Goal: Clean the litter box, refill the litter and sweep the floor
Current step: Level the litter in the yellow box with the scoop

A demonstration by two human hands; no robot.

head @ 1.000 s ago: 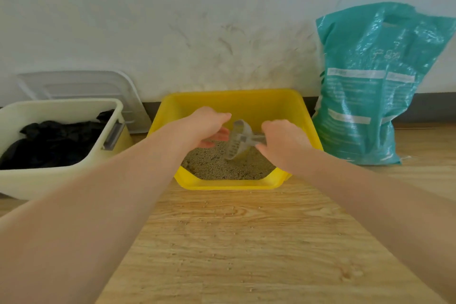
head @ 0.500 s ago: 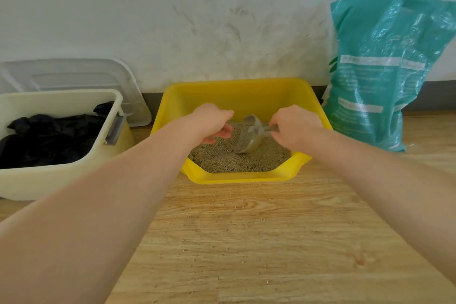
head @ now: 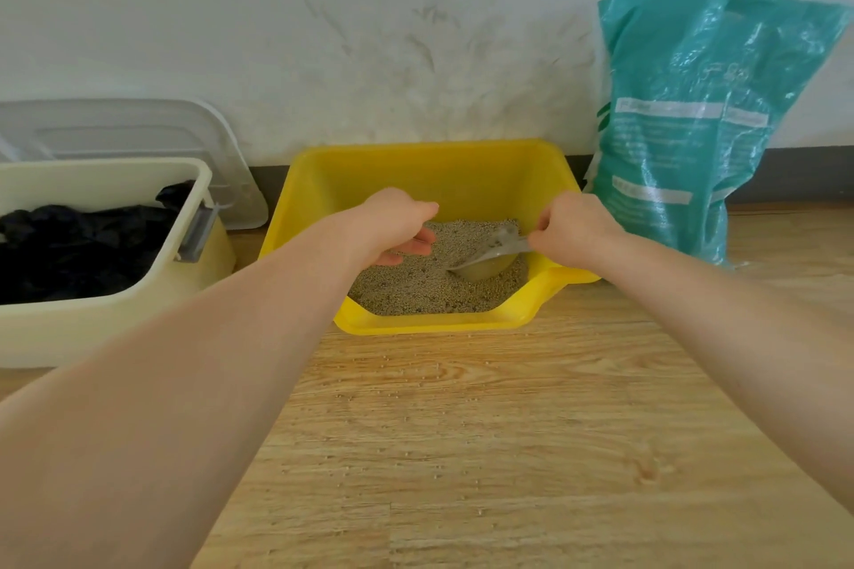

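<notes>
Two hands reach into the yellow litter box (head: 462, 171) on the wooden floor (head: 462, 430). Right hand (head: 573, 229) grasps the scoop (head: 490, 252), dug into the litter (head: 416, 286); left hand (head: 393, 222) hovers loosely curled, empty. Teal litter bag (head: 693, 116) leans just right of the box.

1. The litter box (head: 430, 171) was bright yellow, and the litter (head: 416, 286) in it was grey-beige and speckled.
2. The scoop (head: 490, 247) was translucent grey.
3. The bag (head: 702, 106) was teal with pale bands.
4. The bin (head: 92, 328) was cream, with black stuff (head: 78, 245) inside.
5. The floor (head: 462, 453) had a light wood grain, and the wall (head: 369, 14) was white with grey smudges.
</notes>
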